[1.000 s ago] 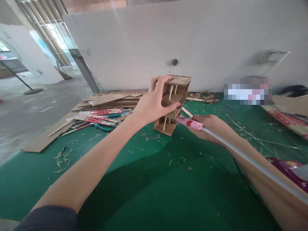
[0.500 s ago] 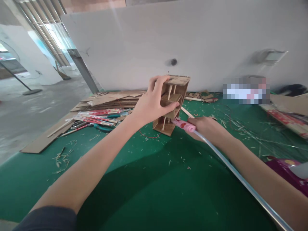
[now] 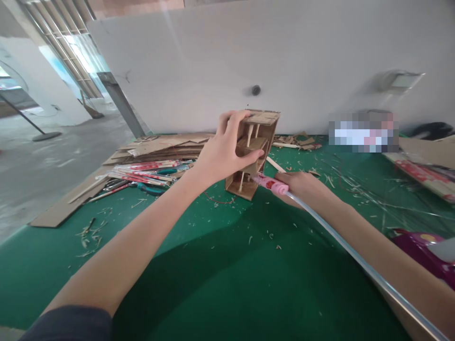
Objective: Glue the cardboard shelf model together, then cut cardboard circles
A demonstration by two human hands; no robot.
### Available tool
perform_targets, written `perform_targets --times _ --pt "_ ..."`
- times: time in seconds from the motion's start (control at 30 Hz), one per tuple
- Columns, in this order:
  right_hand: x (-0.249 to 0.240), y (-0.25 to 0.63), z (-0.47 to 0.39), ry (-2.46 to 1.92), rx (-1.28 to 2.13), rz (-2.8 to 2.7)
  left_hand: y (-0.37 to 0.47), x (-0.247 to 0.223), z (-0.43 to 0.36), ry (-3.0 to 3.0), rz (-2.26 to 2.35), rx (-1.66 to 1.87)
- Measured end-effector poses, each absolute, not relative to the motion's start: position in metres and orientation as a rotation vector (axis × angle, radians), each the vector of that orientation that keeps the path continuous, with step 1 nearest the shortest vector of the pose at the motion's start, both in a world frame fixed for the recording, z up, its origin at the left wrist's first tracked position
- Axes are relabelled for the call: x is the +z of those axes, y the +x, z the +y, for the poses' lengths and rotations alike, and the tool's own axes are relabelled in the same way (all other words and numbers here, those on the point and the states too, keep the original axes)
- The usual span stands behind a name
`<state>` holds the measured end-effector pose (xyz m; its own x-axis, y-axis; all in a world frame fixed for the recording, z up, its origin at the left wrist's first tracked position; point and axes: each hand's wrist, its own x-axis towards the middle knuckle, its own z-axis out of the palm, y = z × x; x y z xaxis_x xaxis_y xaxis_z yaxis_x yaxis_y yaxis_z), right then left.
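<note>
A left hand clamps a shelved cardboard box, fingers over the top and thumb by the middle shelf, apparently to brace it, as a right hand, closed around a pink tool, fingers mostly hidden, holds its tip at the lower compartment; a clear rod trails behind, seemingly to stay clear of the box, above a green tabletop, with cardboard sheets stacked left, likely for elbow room

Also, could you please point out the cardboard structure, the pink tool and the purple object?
Cardboard structure [image 3: 259,143], head view: its middle shelf.
Pink tool [image 3: 273,184], head view: middle of its body.
Purple object [image 3: 421,250], head view: its purple casing.
</note>
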<state>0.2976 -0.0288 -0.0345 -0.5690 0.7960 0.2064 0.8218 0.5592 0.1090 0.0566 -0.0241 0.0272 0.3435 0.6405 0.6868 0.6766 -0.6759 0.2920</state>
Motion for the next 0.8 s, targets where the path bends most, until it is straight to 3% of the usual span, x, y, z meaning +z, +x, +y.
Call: perform_targets --times 0.3,0.8 --pt "-0.034 0.295 -0.032 -1.305 -0.258 -2.719 0.056 0.028 -0.025 -2.539 -1.249 -1.263" --pt "-0.042 0.307 -0.022 -1.268 -0.549 -2.651 0.057 0.027 -0.024 -2.526 -1.244 -1.254"
